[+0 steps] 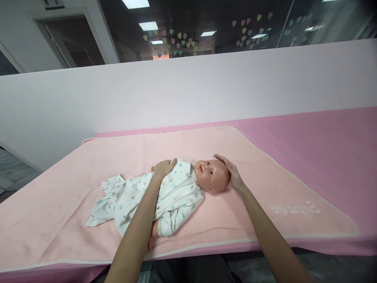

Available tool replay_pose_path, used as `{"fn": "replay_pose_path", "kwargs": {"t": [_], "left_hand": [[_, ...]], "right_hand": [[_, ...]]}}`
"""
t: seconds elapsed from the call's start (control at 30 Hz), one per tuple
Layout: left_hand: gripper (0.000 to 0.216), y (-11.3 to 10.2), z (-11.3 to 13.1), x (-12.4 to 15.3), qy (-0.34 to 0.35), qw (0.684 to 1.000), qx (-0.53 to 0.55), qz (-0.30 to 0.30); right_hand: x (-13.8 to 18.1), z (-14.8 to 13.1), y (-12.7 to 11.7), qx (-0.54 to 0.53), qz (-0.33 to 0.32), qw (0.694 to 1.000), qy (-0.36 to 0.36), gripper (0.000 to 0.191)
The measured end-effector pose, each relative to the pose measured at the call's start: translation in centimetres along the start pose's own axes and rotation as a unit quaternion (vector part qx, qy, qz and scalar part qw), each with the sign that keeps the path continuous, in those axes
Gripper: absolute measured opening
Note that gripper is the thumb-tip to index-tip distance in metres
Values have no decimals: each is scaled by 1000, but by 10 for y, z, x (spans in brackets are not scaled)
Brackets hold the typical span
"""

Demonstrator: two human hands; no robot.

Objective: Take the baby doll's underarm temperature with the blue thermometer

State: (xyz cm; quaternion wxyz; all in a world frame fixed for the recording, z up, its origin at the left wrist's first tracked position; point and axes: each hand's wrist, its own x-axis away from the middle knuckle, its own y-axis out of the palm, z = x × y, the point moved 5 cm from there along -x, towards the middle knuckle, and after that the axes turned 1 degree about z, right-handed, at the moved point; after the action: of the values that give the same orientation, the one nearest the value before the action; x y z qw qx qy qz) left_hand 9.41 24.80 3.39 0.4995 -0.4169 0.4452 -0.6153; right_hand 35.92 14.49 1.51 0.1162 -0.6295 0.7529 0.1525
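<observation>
A baby doll (178,190) in a white printed outfit lies on its back on a peach blanket (250,177). Its bare head points right and its trouser legs stretch left. My left hand (165,168) is closed over the far side of the doll's upper body, at the far arm; its fingertips are partly hidden. Against the crown of the doll's head rests my right hand (232,171), fingers stretched along the far side of the head. The doll's near arm shows below its sleeve, partly behind my left forearm.
Pink padding (332,157) extends under the blanket and to the right. A low white wall (188,94) runs along the back, with dark glass (200,23) and heart stickers above it. The padding's front edge lies close to my legs (191,270).
</observation>
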Motion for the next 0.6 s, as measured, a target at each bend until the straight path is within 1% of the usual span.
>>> {"fn": "replay_pose_path", "kwargs": {"t": [0.1,0.17,0.2,0.27,0.33,0.4,0.6], "left_hand": [[68,1,-1,-1,-1,1000,2,0],[68,1,-1,-1,-3,1000,3,1],[68,1,-1,-1,-3,1000,3,2],[68,1,-1,-1,-3,1000,4,3],[68,1,-1,-2,-1,1000,5,5],[69,1,0,-2,1,1000,6,7],[70,1,-2,-3,5,1000,11,13]], "right_hand": [[-2,2,-8,8,44,999,-18,51],[-2,0,-9,30,52,998,-35,53],[-2,-1,-8,37,48,997,-43,54],[-1,-3,-4,47,18,998,-47,54],[0,-4,1,59,-23,997,-38,53],[1,-4,4,70,-46,996,-27,50],[1,-6,4,69,-37,996,-30,48]]}}
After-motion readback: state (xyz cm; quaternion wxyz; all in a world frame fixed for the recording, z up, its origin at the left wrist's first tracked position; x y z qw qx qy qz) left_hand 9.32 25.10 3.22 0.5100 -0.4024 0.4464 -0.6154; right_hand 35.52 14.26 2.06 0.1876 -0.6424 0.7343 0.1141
